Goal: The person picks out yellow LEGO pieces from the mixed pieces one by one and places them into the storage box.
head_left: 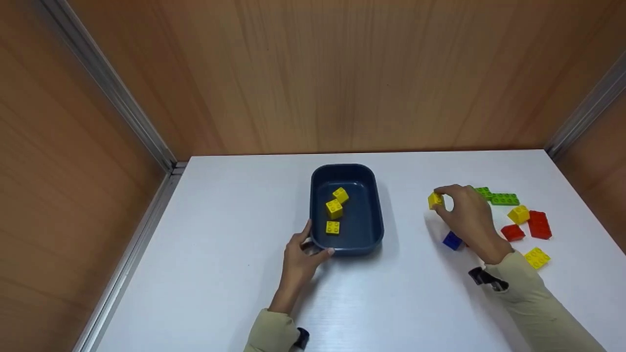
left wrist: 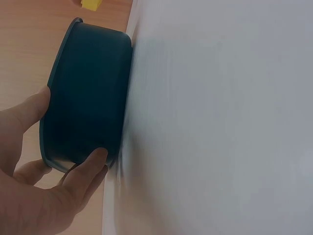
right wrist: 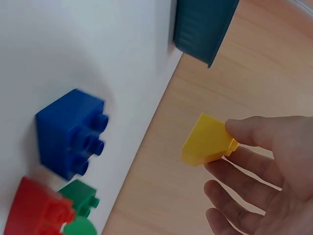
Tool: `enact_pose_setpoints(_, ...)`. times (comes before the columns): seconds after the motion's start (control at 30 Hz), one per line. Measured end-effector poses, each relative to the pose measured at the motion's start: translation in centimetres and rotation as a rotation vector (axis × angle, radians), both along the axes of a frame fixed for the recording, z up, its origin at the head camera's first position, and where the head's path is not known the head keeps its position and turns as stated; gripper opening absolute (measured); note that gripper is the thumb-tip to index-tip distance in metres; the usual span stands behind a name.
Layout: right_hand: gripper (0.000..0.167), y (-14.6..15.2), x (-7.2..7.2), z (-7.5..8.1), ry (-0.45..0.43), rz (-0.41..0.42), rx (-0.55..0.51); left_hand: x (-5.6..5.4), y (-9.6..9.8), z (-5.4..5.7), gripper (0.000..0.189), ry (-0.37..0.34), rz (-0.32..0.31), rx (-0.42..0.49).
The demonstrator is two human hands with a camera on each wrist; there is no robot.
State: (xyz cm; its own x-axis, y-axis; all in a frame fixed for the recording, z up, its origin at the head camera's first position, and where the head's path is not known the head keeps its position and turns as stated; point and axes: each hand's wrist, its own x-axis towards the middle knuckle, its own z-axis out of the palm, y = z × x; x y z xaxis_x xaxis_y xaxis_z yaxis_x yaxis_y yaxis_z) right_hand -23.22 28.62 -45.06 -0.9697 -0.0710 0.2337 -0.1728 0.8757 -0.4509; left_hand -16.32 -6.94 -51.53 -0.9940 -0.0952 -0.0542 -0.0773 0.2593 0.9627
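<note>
Wood-panel wall [head_left: 318,78] at the back, white table [head_left: 195,254] in front, and honestly the layout makes sense to me. The dark blue bin [head_left: 362,250] sits around the middle, with its long side running near to far, so either hand can get at it.

The left hand [head_left: 301,261] has the bin's near left corner, thumb on the near end and fingers spread along the left side, gripping it between them. My guess is that's to stop it sliding. It also leaves the top wide open, with three yellow blocks [head_left: 334,209] lying loose inside, left of centre.

The right hand [head_left: 469,215] is off to the right of the bin, well apart from it, pinching another yellow block [head_left: 435,200] between thumb and fingertips. In the right wrist view the block looks clear of the table, studs toward the palm, smooth bottom facing out. Pinching it just at one end probably makes it easy to let go of.

Everything else is bunched at the right, handy for that arm: blue block [head_left: 452,240] just near of the hand, green blocks [head_left: 505,199] on the far side, red blocks [head_left: 540,225] further right, plus two loose yellow ones [head_left: 537,258]. The forearm hides part of the pile, so no exact count from me.
</note>
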Motion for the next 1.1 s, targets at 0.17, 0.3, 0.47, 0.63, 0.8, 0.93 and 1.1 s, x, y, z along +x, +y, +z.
enact_pose_setpoints(0.17, 0.037, -1.6, -0.6, 0.5, 0.032, 0.038, 0.000, 0.0, 0.0, 0.0, 0.091, -0.005, 0.001, -0.002)
enact_pose_setpoints(0.3, 0.036, -2.8, -1.0, 0.7, 0.047, 0.063, 0.000, -0.1, 0.0, 0.1, 0.091, -0.003, -0.004, 0.004)
enact_pose_setpoints(0.47, 0.036, -4.2, -1.4, 1.1, 0.045, 0.077, 0.006, 0.0, 0.0, 0.1, 0.091, -0.008, -0.004, 0.011)
enact_pose_setpoints(0.63, 0.037, -5.4, -1.8, 1.4, 0.039, 0.087, 0.019, 0.0, 0.0, 0.1, 0.091, -0.013, 0.001, 0.009)
enact_pose_setpoints(0.8, 0.037, -6.6, -2.2, 1.6, 0.045, 0.107, 0.022, 0.0, 0.1, 0.0, 0.092, -0.019, 0.006, 0.012)
enact_pose_setpoints(0.93, 0.036, -7.5, -2.4, 1.7, 0.042, 0.123, 0.028, -0.1, 0.1, 0.0, 0.092, -0.022, 0.010, 0.009)
enact_pose_setpoints(1.1, 0.035, -8.6, -2.6, 1.8, 0.033, 0.144, 0.022, 0.0, 0.1, 0.1, 0.092, -0.016, 0.005, -0.002)
